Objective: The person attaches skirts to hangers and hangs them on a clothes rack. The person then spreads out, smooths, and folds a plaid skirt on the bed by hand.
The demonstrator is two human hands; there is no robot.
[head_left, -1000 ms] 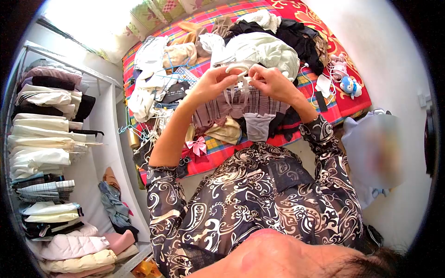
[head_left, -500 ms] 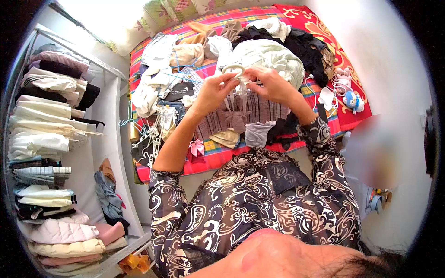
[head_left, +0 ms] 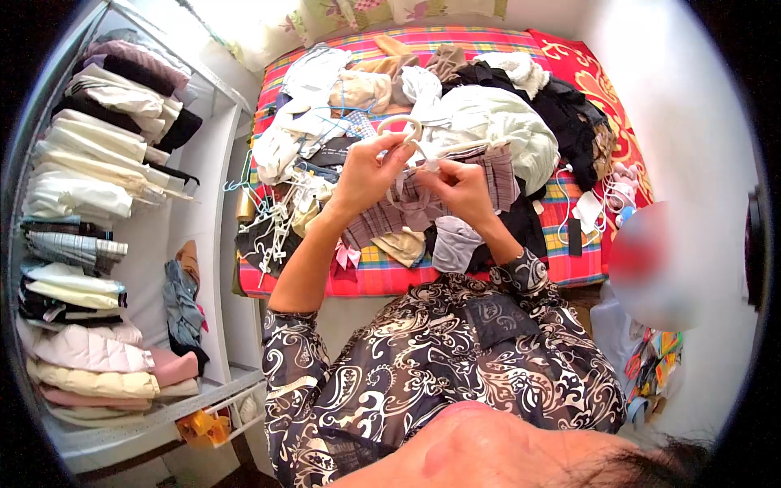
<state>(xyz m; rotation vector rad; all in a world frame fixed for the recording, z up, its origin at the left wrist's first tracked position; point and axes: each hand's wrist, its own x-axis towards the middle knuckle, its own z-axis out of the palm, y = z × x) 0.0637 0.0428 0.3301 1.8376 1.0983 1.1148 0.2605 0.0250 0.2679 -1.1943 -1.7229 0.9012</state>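
My left hand [head_left: 370, 177] is closed on a white clothes hanger [head_left: 416, 128], gripping it at the base of its curved hook. Just below and to the right, my right hand [head_left: 462, 189] pinches a thin white part by the hanger's neck; its exact form is partly hidden by my fingertips. From the hanger hangs a mauve-brown plaid garment [head_left: 376, 223] with ribbon ties at its front, spread on both sides of my right hand. Beneath it on the bed lie a grey folded cloth [head_left: 456, 244] and a beige piece [head_left: 402, 246].
Heaped clothes [head_left: 496, 122] cover much of the bed with its red plaid sheet [head_left: 370, 283]. Several white hangers [head_left: 279, 224] lie tangled at the left. An open wardrobe [head_left: 215, 244] with hanging clothes stands on my left. A white cable [head_left: 561, 215] lies at the right.
My right hand has moved down and slightly left from beside the hook, toward the hanger's neck. The garment now tilts, its right end higher. The view has shifted a little.
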